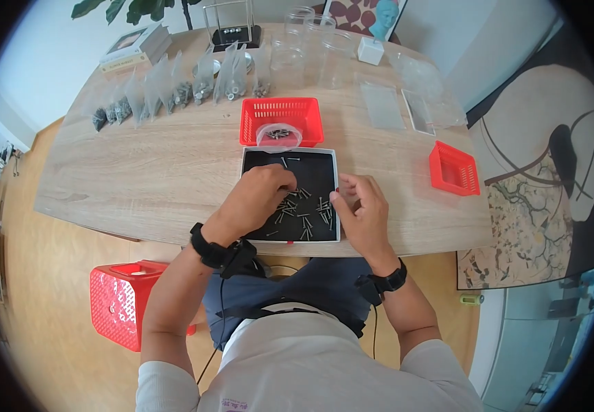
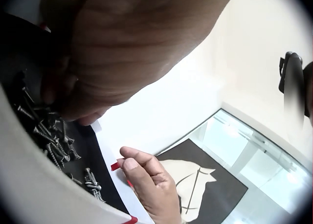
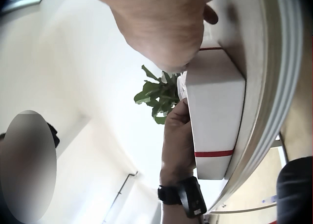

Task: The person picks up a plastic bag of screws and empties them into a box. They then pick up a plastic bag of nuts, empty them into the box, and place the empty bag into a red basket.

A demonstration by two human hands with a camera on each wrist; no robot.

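A shallow white box (image 3: 215, 106) with a dark lining (image 1: 316, 175) lies at the table's near edge. Loose screws (image 1: 304, 221) are spread over the lining in small clusters, with a group (image 1: 325, 211) along the right wall. My left hand (image 1: 255, 196) reaches over the box's left side, fingers bent down to the screws. The left wrist view shows screws (image 2: 54, 145) right beside its shadowed fingers; I cannot tell whether they pinch one. At the right wall my right hand (image 1: 364, 214) has loosely bent fingers, thumb at the rim, holding no screw.
Behind the box stands a red basket (image 1: 281, 108) with a clear round container (image 1: 269, 143) holding screws. Another red basket (image 1: 453, 169) is at the right. Clear bags of hardware (image 1: 204, 82), clear jars (image 1: 288, 62) and books (image 1: 135, 47) line the back.
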